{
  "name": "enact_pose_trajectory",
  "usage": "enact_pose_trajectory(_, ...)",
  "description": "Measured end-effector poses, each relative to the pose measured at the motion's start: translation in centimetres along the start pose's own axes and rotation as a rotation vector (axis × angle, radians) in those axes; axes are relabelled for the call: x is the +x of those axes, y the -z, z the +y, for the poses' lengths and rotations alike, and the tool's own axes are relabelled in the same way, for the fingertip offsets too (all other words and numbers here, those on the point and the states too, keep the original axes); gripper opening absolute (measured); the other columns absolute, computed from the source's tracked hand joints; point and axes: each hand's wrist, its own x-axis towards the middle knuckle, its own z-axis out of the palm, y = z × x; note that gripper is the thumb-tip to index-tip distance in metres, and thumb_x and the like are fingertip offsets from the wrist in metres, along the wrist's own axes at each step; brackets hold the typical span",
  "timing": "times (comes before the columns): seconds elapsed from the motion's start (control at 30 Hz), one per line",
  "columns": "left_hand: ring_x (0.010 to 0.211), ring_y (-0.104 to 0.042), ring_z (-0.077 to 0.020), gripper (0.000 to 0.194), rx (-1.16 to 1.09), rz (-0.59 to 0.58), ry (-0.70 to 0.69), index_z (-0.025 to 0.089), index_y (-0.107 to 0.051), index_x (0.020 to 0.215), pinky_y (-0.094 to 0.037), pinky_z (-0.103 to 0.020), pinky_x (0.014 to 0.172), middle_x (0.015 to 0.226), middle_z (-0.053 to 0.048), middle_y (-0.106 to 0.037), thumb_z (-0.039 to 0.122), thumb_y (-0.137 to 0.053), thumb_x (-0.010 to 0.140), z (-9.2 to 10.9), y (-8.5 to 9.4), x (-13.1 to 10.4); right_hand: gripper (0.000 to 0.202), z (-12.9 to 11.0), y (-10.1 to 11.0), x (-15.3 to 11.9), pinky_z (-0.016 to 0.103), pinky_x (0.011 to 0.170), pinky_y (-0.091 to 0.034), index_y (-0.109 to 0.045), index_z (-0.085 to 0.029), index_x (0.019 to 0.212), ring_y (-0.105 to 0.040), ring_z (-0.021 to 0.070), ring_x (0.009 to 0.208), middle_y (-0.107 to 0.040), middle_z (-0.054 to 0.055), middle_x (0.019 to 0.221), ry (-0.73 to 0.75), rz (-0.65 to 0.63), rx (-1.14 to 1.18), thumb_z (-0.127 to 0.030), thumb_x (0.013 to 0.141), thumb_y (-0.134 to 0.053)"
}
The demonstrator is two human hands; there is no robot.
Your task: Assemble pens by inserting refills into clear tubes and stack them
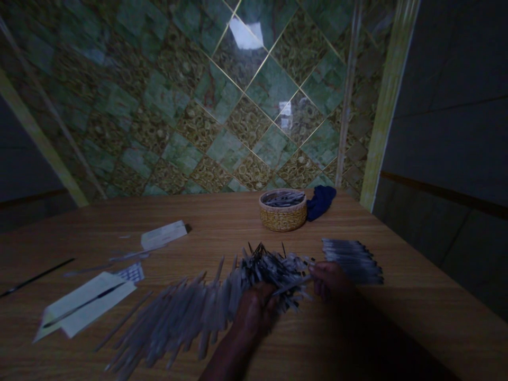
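Note:
My left hand [256, 308] is closed on one end of a pale pen [292, 286]. At its other end, the closed fingers of my right hand [328, 279] grip it, so the pen spans the gap between both hands, slightly tilted. Behind them lies a jumbled heap of dark-tipped pen parts [262, 264]. A wide spread of pale, tube-like pen barrels [174, 317] fans out to the left of my left hand. Beyond my right hand is a neat row of dark-ended pens [349, 259]. Dim light and blur hide the finer details.
A woven basket [282, 218] holding several pens stands toward the back, beside a dark blue cloth [321, 202]. Leftward are a white box [163, 235], paper sheets [95, 296] with a dark thin stick on top, and another dark stick [37, 276]. A tiled wall [222, 143] rises behind the table.

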Motion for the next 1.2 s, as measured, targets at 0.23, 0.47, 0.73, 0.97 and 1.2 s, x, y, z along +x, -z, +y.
enact_pose_trajectory(0.23, 0.073, -0.059, -0.0179, 0.019, -0.039, -0.018, -0.032, 0.016, -0.066, 0.08, -0.044, -0.025, 0.065, 0.078, -0.006, -0.064, 0.019, -0.047, 0.08, -0.3, -0.5, -0.1, 0.018, -2.5, 0.0, -1.6, 0.03, 0.065, -0.044, -0.058, -0.019, 0.085, -0.059, 0.0177, 0.073, -0.064, 0.005, 0.081, 0.397, 0.247, -0.568, -0.036, 0.079, -0.053)
enact_pose_trajectory(0.47, 0.069, -0.058, -0.0156, 0.022, -0.118, -0.034, -0.116, 0.017, -0.066, 0.073, -0.043, -0.023, 0.061, 0.072, -0.004, -0.063, 0.024, -0.047, 0.082, 0.4, -0.6, -0.1, 0.008, -3.3, -3.2, -3.5, 0.038, 0.091, -0.033, -0.059, -0.019, 0.08, -0.053, 0.0193, 0.085, -0.062, 0.004, 0.08, 0.9, 0.002, -1.223, -0.017, 0.083, -0.052)
enact_pose_trajectory(0.73, 0.093, -0.06, -0.022, 0.03, -0.175, 0.128, 0.007, 0.015, -0.064, 0.104, -0.047, -0.03, 0.08, 0.099, -0.011, -0.066, 0.03, -0.049, 0.084, -0.1, -0.1, -0.1, 0.019, -3.9, 5.3, -2.0, 0.03, 0.077, -0.037, -0.064, -0.018, 0.083, -0.058, 0.0199, 0.085, -0.066, 0.006, 0.085, 0.511, 0.12, -1.304, -0.018, 0.086, -0.045)
enact_pose_trajectory(0.97, 0.091, -0.06, -0.0218, 0.027, -0.075, 0.11, 0.006, 0.015, -0.065, 0.099, -0.045, -0.031, 0.08, 0.094, -0.01, -0.067, 0.024, -0.045, 0.085, -1.1, -0.3, 0.0, 0.023, -3.2, 12.1, -0.8, 0.034, 0.076, -0.039, -0.067, -0.018, 0.089, -0.058, 0.0264, 0.092, -0.065, 0.012, 0.095, 0.234, 0.211, -1.459, -0.022, 0.084, -0.045)
enact_pose_trajectory(1.2, 0.081, -0.059, -0.0201, 0.024, -0.04, 0.104, 0.03, 0.015, -0.065, 0.09, -0.044, -0.03, 0.073, 0.084, -0.008, -0.064, 0.023, -0.043, 0.085, -0.9, -0.1, 0.0, 0.028, -0.4, 12.6, -0.1, 0.035, 0.081, -0.041, -0.064, -0.018, 0.104, -0.058, 0.0261, 0.097, -0.065, 0.013, 0.103, 0.254, 0.194, -1.389, -0.027, 0.083, -0.047)
